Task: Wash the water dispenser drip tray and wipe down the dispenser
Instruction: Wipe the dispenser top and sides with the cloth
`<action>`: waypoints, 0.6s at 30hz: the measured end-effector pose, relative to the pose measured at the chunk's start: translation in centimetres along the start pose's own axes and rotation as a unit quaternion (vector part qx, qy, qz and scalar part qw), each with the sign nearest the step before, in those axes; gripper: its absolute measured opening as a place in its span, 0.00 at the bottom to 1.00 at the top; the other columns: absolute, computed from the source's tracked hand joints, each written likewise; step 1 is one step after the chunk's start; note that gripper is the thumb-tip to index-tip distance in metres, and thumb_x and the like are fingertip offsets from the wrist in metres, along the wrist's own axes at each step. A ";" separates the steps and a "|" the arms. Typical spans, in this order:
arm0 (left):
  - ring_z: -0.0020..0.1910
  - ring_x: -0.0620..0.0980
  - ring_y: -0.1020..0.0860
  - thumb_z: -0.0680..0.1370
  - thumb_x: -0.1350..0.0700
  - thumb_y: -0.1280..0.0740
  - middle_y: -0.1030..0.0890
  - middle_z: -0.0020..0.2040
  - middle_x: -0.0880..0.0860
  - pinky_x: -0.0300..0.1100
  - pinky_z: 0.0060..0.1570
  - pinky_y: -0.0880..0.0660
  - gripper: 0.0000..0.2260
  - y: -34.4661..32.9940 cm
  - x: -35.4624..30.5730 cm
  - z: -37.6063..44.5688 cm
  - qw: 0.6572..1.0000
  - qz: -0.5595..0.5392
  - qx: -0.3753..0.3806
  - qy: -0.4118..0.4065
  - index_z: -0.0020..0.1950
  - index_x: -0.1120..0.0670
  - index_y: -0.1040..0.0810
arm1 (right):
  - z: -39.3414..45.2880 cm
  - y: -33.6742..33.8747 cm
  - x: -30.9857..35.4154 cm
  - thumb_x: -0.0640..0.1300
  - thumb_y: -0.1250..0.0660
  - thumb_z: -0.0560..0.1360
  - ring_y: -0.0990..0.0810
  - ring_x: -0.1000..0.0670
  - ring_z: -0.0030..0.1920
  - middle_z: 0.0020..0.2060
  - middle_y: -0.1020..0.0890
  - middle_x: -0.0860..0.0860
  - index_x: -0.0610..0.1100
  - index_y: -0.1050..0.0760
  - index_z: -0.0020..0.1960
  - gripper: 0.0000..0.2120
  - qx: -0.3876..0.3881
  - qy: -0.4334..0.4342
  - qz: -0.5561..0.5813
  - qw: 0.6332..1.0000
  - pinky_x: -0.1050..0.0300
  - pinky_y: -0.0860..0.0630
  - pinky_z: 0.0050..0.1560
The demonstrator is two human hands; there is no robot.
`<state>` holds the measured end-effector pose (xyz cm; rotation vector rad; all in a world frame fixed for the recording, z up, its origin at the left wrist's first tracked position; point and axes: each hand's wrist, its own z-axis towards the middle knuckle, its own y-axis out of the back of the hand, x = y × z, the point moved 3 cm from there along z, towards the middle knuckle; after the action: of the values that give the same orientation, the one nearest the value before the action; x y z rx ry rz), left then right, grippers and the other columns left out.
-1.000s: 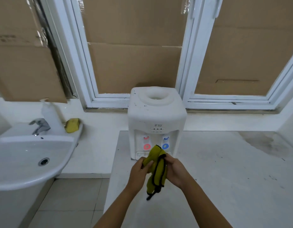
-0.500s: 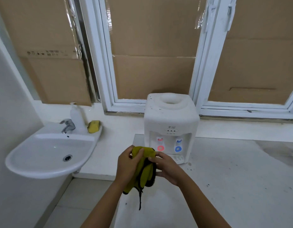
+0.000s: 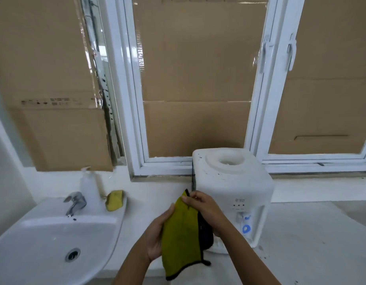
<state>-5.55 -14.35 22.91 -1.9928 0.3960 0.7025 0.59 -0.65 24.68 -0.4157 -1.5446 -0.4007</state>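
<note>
A white tabletop water dispenser (image 3: 233,182) stands on a white counter below the window, its blue tap (image 3: 246,228) showing on the front. Its drip tray is hidden behind my hands and the cloth. A yellow-green cloth with black edging (image 3: 181,233) hangs in front of the dispenser's left side. My left hand (image 3: 157,235) holds the cloth along its left edge. My right hand (image 3: 204,210) pinches the cloth's top corner.
A white sink (image 3: 54,239) with a chrome faucet (image 3: 75,202) is at the left. A soap bottle (image 3: 88,187) and a yellow sponge (image 3: 114,200) sit on its rim. Cardboard covers the windows (image 3: 196,79). The stained counter (image 3: 313,243) extends right.
The cloth was bunched between both hands; now it hangs spread out and held higher. The camera view has shifted left and closer, so the dispenser sits further right.
</note>
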 end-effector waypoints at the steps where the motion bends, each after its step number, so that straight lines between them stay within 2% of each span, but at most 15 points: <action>1: 0.66 0.65 0.27 0.79 0.45 0.39 0.27 0.67 0.65 0.60 0.69 0.36 0.26 0.5 -0.5 0.7 1.000 0.001 0.002 -0.006 0.71 0.60 0.30 | 1.0 0.0 0.3 0.52 0.25 0.71 0.16 0.46 0.44 0.41 0.17 0.45 0.41 0.20 0.45 0.14 -0.030 0.025 -0.043 0.998 0.51 0.21 0.49; 4: 0.65 0.64 0.26 0.81 0.44 0.43 0.25 0.66 0.64 0.60 0.70 0.36 0.25 1.0 -2.4 2.5 0.999 0.025 -0.018 -0.019 0.70 0.60 0.29 | 2.9 0.9 1.1 0.53 0.25 0.71 0.18 0.55 0.44 0.40 0.16 0.54 0.49 0.17 0.44 0.09 -0.124 0.085 -0.135 0.979 0.63 0.23 0.45; 6: 0.64 0.63 0.24 0.81 0.44 0.43 0.22 0.64 0.63 0.57 0.69 0.34 0.24 0.6 -3.6 3.7 0.997 0.049 -0.036 -0.041 0.68 0.60 0.27 | 3.2 2.1 1.8 0.54 0.28 0.74 0.19 0.57 0.42 0.39 0.17 0.57 0.53 0.18 0.44 0.06 -0.180 0.118 -0.156 0.964 0.66 0.24 0.43; 9: 0.59 0.59 0.22 0.80 0.44 0.41 0.19 0.58 0.60 0.52 0.60 0.27 0.20 -1.9 -5.1 5.0 0.989 0.084 -0.077 -0.099 0.61 0.58 0.23 | 3.1 5.3 3.1 0.48 0.34 0.79 0.18 0.55 0.43 0.41 0.16 0.55 0.51 0.19 0.48 0.06 -0.291 0.159 -0.128 0.935 0.60 0.22 0.44; 10: 0.57 0.56 0.21 0.80 0.43 0.41 0.19 0.56 0.58 0.50 0.57 0.26 0.20 -2.7 -5.5 5.8 0.984 0.097 -0.095 -0.119 0.60 0.57 0.22 | 3.0 6.6 3.6 0.46 0.36 0.80 0.18 0.57 0.44 0.43 0.16 0.56 0.49 0.19 0.49 0.07 -0.331 0.175 -0.128 0.919 0.62 0.22 0.46; 12: 0.57 0.52 0.22 0.78 0.36 0.41 0.20 0.58 0.52 0.50 0.60 0.27 0.25 -4.5 -5.8 7.7 0.973 0.124 -0.114 -0.155 0.64 0.53 0.24 | 3.0 9.0 4.4 0.44 0.37 0.80 0.20 0.60 0.47 0.45 0.17 0.57 0.48 0.19 0.50 0.08 -0.394 0.194 -0.148 0.886 0.71 0.27 0.48; 14: 0.59 0.48 0.23 0.74 0.30 0.42 0.21 0.60 0.47 0.49 0.64 0.28 0.29 -6.5 -5.6 10.1 0.955 0.184 -0.112 -0.204 0.66 0.48 0.26 | 3.7 11.4 4.7 0.45 0.37 0.80 0.22 0.60 0.50 0.47 0.18 0.57 0.47 0.20 0.52 0.07 -0.424 0.188 -0.174 0.869 0.71 0.29 0.50; 16: 0.57 0.50 0.22 0.76 0.32 0.45 0.20 0.56 0.47 0.45 0.58 0.28 0.24 -8.4 -5.1 12.3 0.902 0.301 -0.158 -0.265 0.58 0.47 0.25 | 4.8 13.9 4.5 0.46 0.37 0.80 0.23 0.57 0.52 0.49 0.20 0.55 0.48 0.22 0.53 0.07 -0.437 0.172 -0.214 0.856 0.61 0.28 0.55; 17: 0.60 0.54 0.23 0.76 0.32 0.48 0.20 0.58 0.50 0.47 0.58 0.28 0.26 -9.3 -4.5 13.6 0.854 0.384 -0.190 -0.295 0.59 0.50 0.25 | 5.3 15.0 4.2 0.47 0.37 0.80 0.24 0.54 0.54 0.50 0.20 0.54 0.48 0.22 0.54 0.07 -0.439 0.168 -0.241 0.849 0.58 0.28 0.56; 18: 0.65 0.57 0.26 0.77 0.33 0.50 0.22 0.63 0.51 0.53 0.63 0.30 0.28 -10.1 -3.6 15.0 0.791 0.480 -0.229 -0.304 0.64 0.51 0.26 | 5.8 16.0 4.1 0.47 0.37 0.80 0.24 0.52 0.55 0.51 0.20 0.53 0.49 0.22 0.54 0.07 -0.438 0.165 -0.264 0.844 0.57 0.30 0.57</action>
<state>-7.60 3.62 26.32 -1.7397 0.9129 2.1873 3.47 16.13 28.56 -0.5720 -1.0360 -1.5602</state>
